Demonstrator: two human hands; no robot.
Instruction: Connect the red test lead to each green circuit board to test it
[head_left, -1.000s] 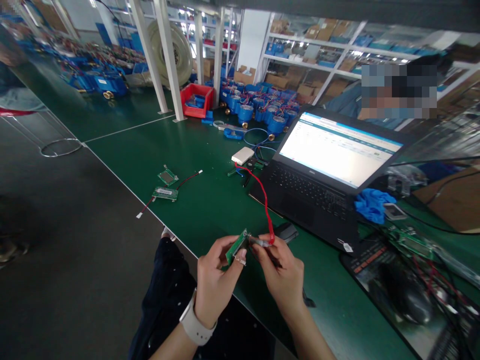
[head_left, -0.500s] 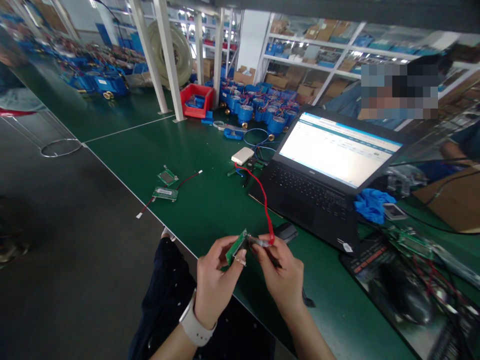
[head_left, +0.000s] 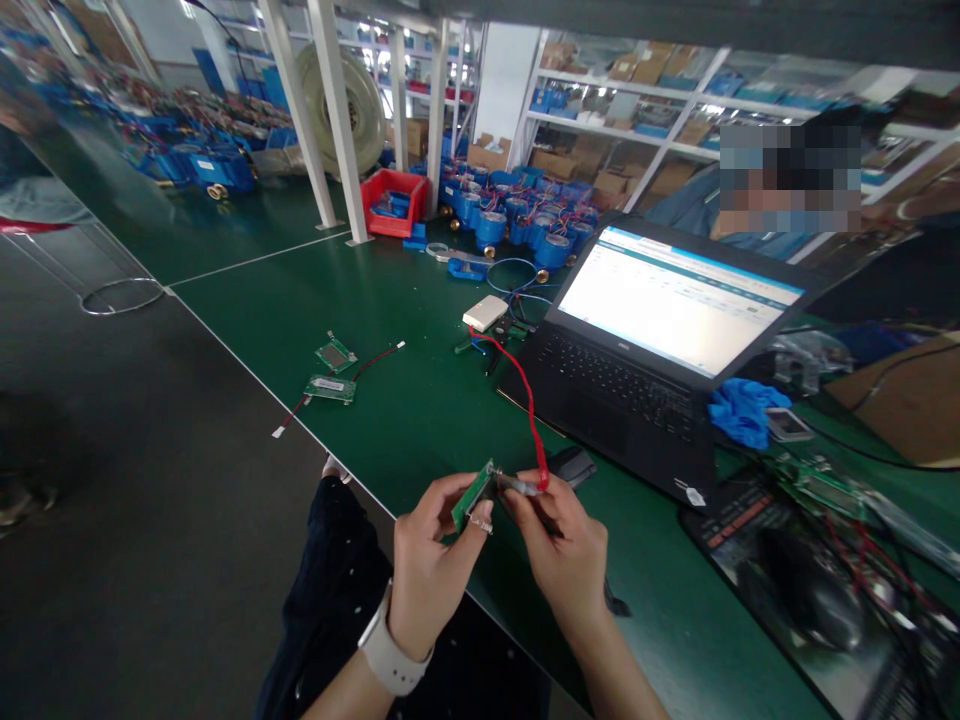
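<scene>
Tilted between the fingers and thumb of my left hand [head_left: 433, 548] is a small green circuit board [head_left: 469, 498]. My right hand [head_left: 564, 530] pinches a grey connector [head_left: 520, 485] at the end of a red cable [head_left: 531, 400], its tip at the board's upper right edge. Whether the tip is plugged in or only touching, I cannot tell. The cable runs back to a white box [head_left: 485, 312] beside the laptop. A dark grey object [head_left: 571, 466], partly hidden, lies behind my right hand. Two more circuit boards, one with red-and-black leads [head_left: 330, 388], lie to the left.
An open laptop [head_left: 622, 370] stands right of my hands. Beyond it are a blue cloth [head_left: 748, 410], a mouse [head_left: 810, 590] and tangled wires. Several blue meter bodies [head_left: 517, 215] and a red bin [head_left: 394, 202] stand at the back. A person [head_left: 780, 190] is behind the laptop.
My hands, the board and the connector hold almost the same position. Behind the laptop, the person's head has shifted slightly left, and an arm at the right edge has gone from view.
</scene>
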